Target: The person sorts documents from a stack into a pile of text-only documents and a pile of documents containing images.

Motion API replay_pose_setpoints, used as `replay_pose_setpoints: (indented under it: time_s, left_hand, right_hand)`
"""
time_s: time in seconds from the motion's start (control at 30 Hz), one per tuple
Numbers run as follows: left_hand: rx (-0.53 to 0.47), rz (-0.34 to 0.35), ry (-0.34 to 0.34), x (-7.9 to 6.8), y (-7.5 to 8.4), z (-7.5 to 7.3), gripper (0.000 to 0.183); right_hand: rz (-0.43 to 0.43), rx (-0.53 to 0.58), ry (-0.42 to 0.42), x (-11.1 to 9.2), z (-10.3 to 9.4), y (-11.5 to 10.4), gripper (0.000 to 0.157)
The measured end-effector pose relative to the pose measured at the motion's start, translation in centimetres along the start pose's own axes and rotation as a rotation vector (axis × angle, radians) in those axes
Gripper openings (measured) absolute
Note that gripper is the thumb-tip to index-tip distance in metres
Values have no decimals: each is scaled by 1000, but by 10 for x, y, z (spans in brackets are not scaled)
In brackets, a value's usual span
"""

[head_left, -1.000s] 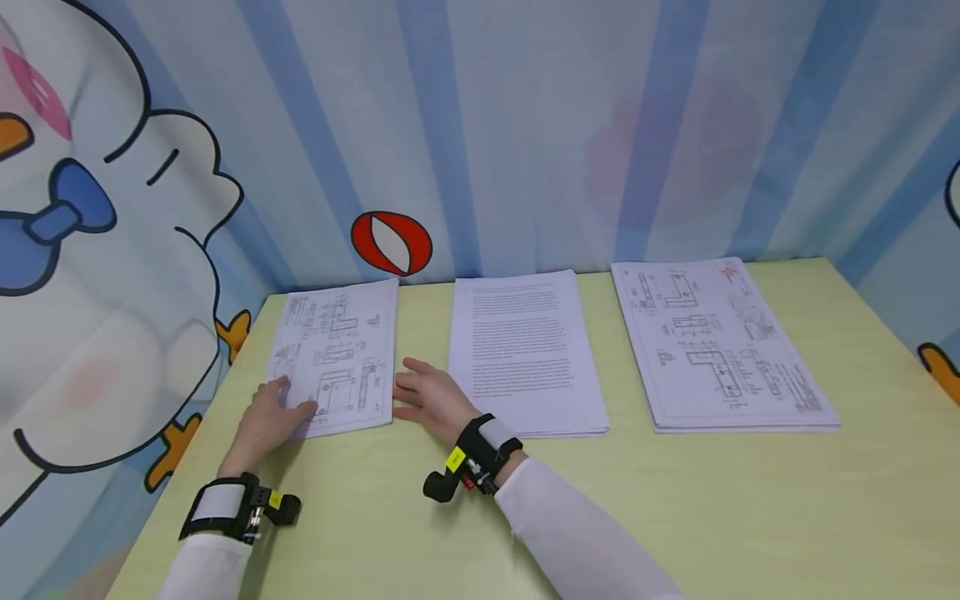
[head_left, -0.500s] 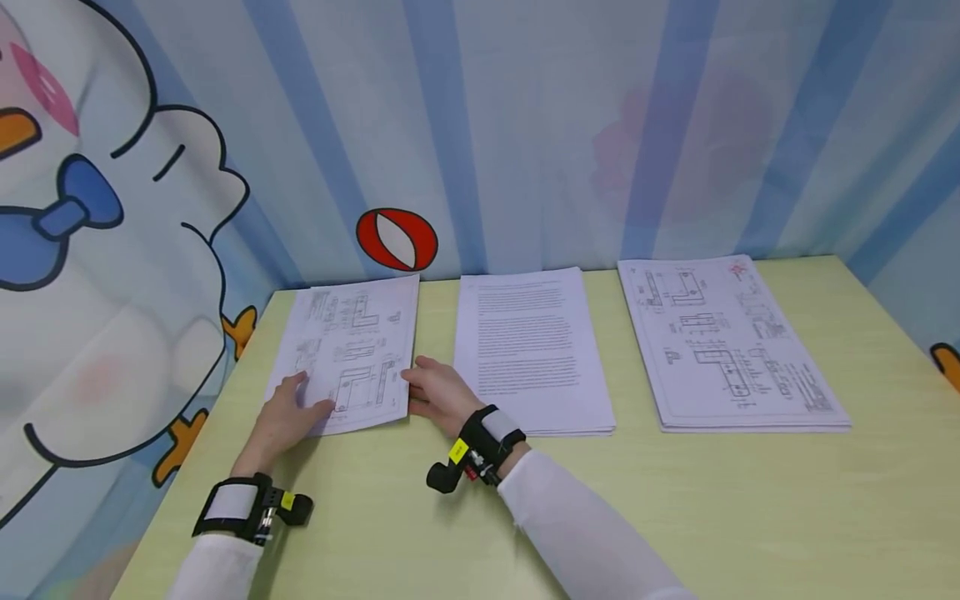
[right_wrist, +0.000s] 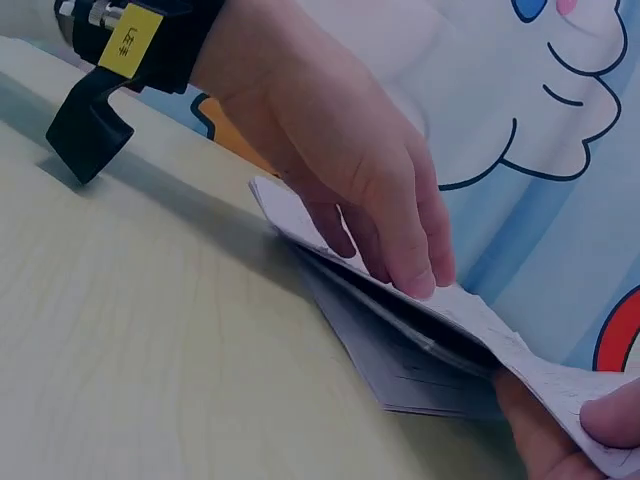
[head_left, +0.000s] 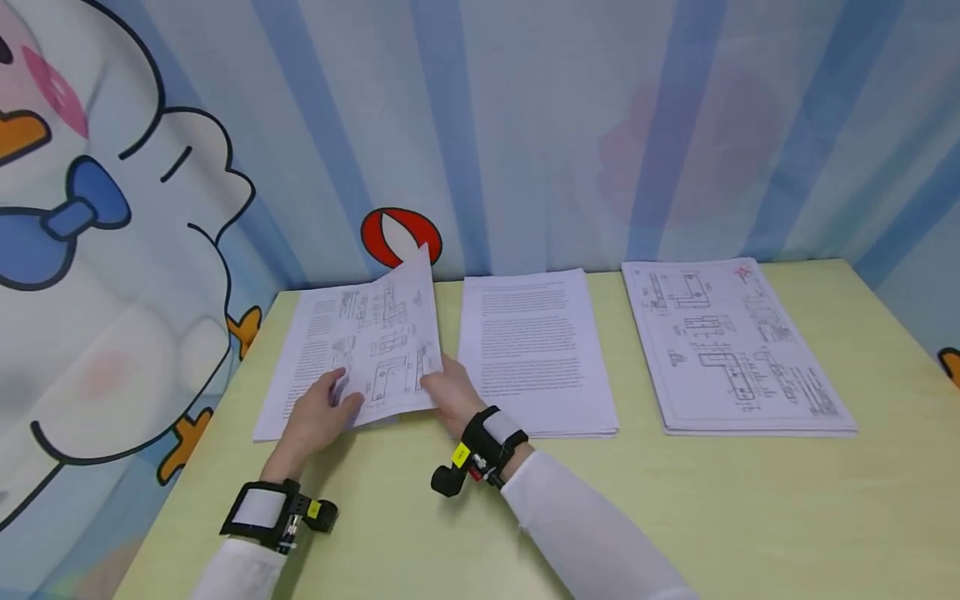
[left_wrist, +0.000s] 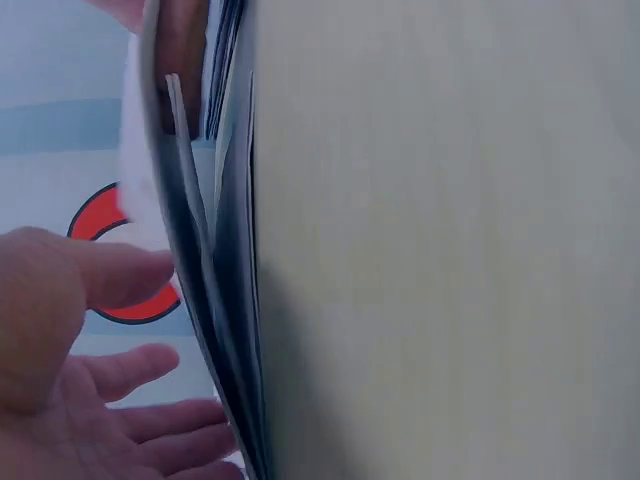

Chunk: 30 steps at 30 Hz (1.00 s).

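Note:
My right hand (head_left: 455, 396) pinches the right edge of a few sheets with technical drawings (head_left: 390, 333), thumb on top and fingers underneath. These sheets are lifted and bent, tilting over the left paper stack (head_left: 303, 350), whose top page bears printed text. In the right wrist view a gap shows between the raised sheets and the pages (right_wrist: 370, 360) below. My left hand (head_left: 311, 417) rests its fingertips on the left part of the drawing sheets, thumb near their front edge. In the left wrist view its fingers (left_wrist: 180, 420) are spread, not curled round the paper.
A second stack of text pages (head_left: 525, 350) lies just right of my right hand. Farther right is a third stack with drawings (head_left: 742, 350). All lie on a pale yellow table (head_left: 675, 517) against a striped blue curtain (head_left: 540, 150) with cartoon figures.
My right hand has taken hold of the drawing sheets' right edge and raised it. The sheets slid right, uncovering the text page beneath. My left hand moved right along with them.

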<state>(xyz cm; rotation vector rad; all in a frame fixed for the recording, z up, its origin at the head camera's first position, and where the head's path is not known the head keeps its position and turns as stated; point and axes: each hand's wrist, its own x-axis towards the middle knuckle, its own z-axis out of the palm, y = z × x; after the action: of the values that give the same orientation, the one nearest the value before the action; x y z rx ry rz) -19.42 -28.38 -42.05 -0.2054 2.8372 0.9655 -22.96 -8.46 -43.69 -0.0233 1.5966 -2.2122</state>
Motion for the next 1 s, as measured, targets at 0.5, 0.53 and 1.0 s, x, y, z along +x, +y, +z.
replay_pose_setpoints:
  time_s: [0.5, 0.53, 1.0]
  left_hand:
    - [-835, -6, 28, 29, 38, 25, 58]
    - [-910, 10, -24, 24, 47, 25, 52]
    - [-1031, 242, -191, 12, 135, 74, 34]
  right_hand:
    - [-53, 96, -47, -31, -73, -49, 44]
    - [-58, 90, -48, -35, -78, -53, 43]
    - [-215, -271, 24, -87, -160, -101, 49]
